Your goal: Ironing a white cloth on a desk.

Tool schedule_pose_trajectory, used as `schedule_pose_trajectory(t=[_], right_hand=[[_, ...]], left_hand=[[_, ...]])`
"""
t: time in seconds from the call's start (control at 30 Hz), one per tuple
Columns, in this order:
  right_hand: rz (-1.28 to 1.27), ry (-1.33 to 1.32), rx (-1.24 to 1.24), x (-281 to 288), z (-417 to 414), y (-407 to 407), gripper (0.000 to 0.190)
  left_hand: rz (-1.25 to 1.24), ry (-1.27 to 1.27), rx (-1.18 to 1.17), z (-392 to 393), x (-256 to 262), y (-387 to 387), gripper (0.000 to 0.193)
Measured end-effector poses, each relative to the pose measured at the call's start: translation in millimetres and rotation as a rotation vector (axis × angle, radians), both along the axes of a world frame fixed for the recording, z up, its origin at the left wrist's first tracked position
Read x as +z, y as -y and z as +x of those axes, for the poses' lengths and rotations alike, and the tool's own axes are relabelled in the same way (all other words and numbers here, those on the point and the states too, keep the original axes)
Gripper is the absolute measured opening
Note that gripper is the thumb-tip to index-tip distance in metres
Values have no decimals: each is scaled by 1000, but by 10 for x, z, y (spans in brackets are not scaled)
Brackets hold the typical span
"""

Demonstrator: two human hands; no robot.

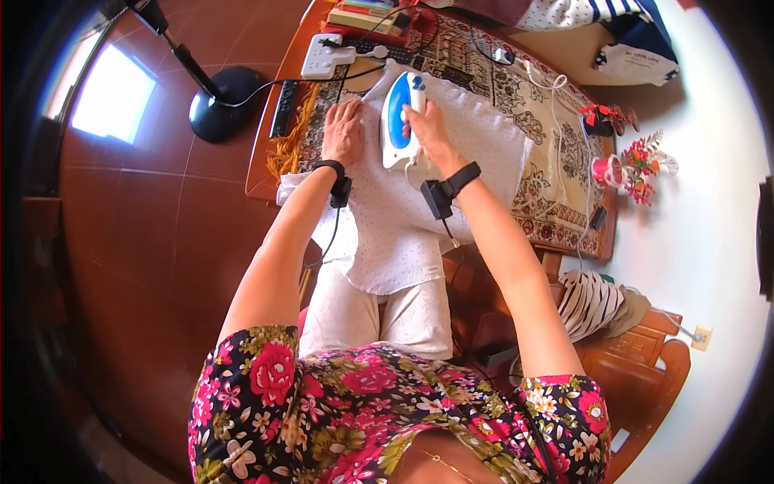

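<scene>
A white garment with small dots point(471, 115) lies spread over the patterned cloth on the table, its lower part hanging down over my lap. On its upper left part stands a blue and white electric iron point(399, 121), soleplate down and tip pointing away from me. My right hand point(426, 130) is closed around the iron's handle. Left of the iron, my left hand point(343, 130) rests palm down at the garment's left edge, fingers slightly apart, gripping nothing. Each wrist wears a black strap with a small box.
A white power strip point(320, 57) and a remote control point(284, 109) lie at the table's left. Cables cross the patterned cloth point(532, 212). Small potted decorations point(606, 171) stand along the right edge. A black lamp base point(225, 104) is at left; a wooden chair point(629, 369) is at lower right.
</scene>
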State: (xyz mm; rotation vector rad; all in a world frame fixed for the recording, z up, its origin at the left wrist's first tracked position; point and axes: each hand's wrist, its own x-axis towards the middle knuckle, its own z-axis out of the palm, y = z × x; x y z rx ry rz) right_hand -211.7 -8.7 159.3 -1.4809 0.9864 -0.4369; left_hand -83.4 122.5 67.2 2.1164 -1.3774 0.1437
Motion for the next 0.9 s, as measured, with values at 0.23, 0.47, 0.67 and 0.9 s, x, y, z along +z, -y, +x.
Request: schedule_pose_trajectory(t=[0.23,0.47,0.67,0.9], right_hand=[[5,-52,-106,56,-797,-432,27],[-56,-97,-246,-4,-1438,-392,23],[-110,-44,-315,-171,-1214,353,23],[-118,-40,-399,-59,-934,990,20]], left_hand=[[19,34,5,-12,-44,25,50],[-16,41,-10,-12,-62,40,50],[47,76,-6,-38,-11,52,49],[68,88,-11,-58,17,63,49]])
